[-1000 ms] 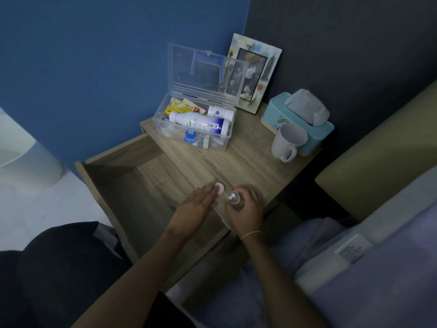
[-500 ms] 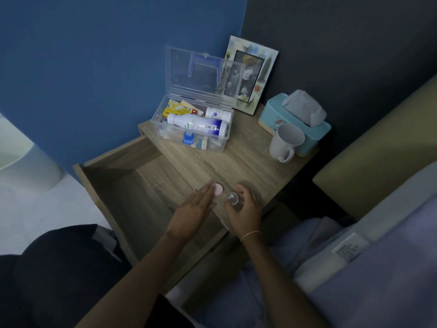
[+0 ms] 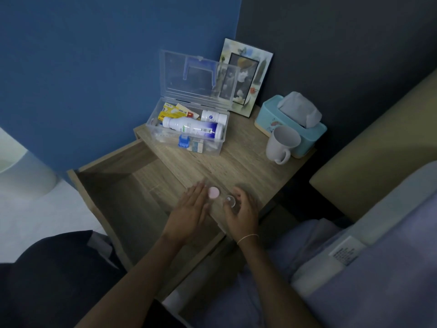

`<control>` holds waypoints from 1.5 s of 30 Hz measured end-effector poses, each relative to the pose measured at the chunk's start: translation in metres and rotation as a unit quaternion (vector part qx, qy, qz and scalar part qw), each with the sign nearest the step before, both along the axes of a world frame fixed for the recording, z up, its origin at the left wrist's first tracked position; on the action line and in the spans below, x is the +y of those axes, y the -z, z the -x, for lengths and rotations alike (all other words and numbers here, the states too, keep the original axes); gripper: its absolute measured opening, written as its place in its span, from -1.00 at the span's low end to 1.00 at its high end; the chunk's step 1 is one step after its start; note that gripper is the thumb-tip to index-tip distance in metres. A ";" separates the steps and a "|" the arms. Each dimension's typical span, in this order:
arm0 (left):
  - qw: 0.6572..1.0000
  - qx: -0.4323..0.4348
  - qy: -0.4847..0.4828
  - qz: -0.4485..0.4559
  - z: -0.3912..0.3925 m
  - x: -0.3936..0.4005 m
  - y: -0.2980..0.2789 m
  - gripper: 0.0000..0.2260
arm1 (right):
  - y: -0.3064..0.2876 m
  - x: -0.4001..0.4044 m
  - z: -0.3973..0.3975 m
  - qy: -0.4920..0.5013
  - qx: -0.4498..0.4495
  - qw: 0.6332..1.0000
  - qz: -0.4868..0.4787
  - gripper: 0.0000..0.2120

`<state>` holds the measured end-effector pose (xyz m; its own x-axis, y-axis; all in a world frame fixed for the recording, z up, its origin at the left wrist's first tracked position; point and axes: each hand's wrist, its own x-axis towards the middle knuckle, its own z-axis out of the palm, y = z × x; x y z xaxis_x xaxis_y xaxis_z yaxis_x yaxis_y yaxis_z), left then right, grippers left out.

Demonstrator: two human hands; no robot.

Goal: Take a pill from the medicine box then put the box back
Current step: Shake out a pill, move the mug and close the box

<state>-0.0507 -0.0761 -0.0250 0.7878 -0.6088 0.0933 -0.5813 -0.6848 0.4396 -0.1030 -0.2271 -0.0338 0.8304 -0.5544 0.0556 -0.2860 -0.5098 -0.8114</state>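
Wooden nightstand (image 3: 248, 159): left hand (image 3: 191, 213) flat, fingers extended, touching pink cap (image 3: 214, 192); right hand (image 3: 243, 209) curled around small clear bottle (image 3: 229, 200).

bottle (image 3: 229, 201) contents too small to tell; box (image 3: 189, 136) labels blurred

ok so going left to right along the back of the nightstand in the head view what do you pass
open medicine box → picture frame → white mug → blue tissue box
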 end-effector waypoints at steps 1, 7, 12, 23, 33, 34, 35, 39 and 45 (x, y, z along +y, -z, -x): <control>1.000 -0.002 -0.003 -0.001 -0.002 -0.001 -0.001 -0.55 | -0.001 -0.001 -0.002 0.011 0.003 0.999 -0.039 -0.65; 1.000 0.009 0.003 0.004 -0.030 -0.005 -0.010 -0.53 | -0.017 -0.011 -0.024 0.146 -0.083 0.986 -0.003 -0.64; 0.999 0.027 0.008 -0.020 -0.059 -0.012 -0.017 -0.51 | -0.042 -0.048 -0.063 0.203 -0.109 0.971 0.066 -0.42; 0.997 0.057 0.022 -0.045 -0.098 -0.014 -0.002 -0.54 | -0.042 -0.104 -0.092 0.306 -0.043 0.950 -0.053 -0.60; 0.998 0.037 0.026 -0.050 -0.099 -0.012 0.005 -0.54 | -0.034 -0.104 -0.091 0.359 -0.088 0.928 -0.047 -0.78; 0.997 0.042 0.027 -0.052 -0.099 -0.012 0.004 -0.54 | -0.034 -0.101 -0.089 0.358 -0.092 0.928 -0.049 -0.78; 0.997 0.045 0.026 -0.055 -0.099 -0.012 0.003 -0.54 | -0.034 -0.097 -0.087 0.353 -0.096 0.929 -0.054 -0.78; 0.996 0.048 0.022 -0.068 -0.098 -0.013 0.002 -0.54 | -0.033 -0.075 -0.071 0.330 -0.094 0.936 -0.076 -0.81; 0.995 0.061 0.026 -0.077 -0.099 -0.013 -0.001 -0.53 | -0.030 -0.041 -0.046 0.262 -0.103 0.956 -0.083 -0.83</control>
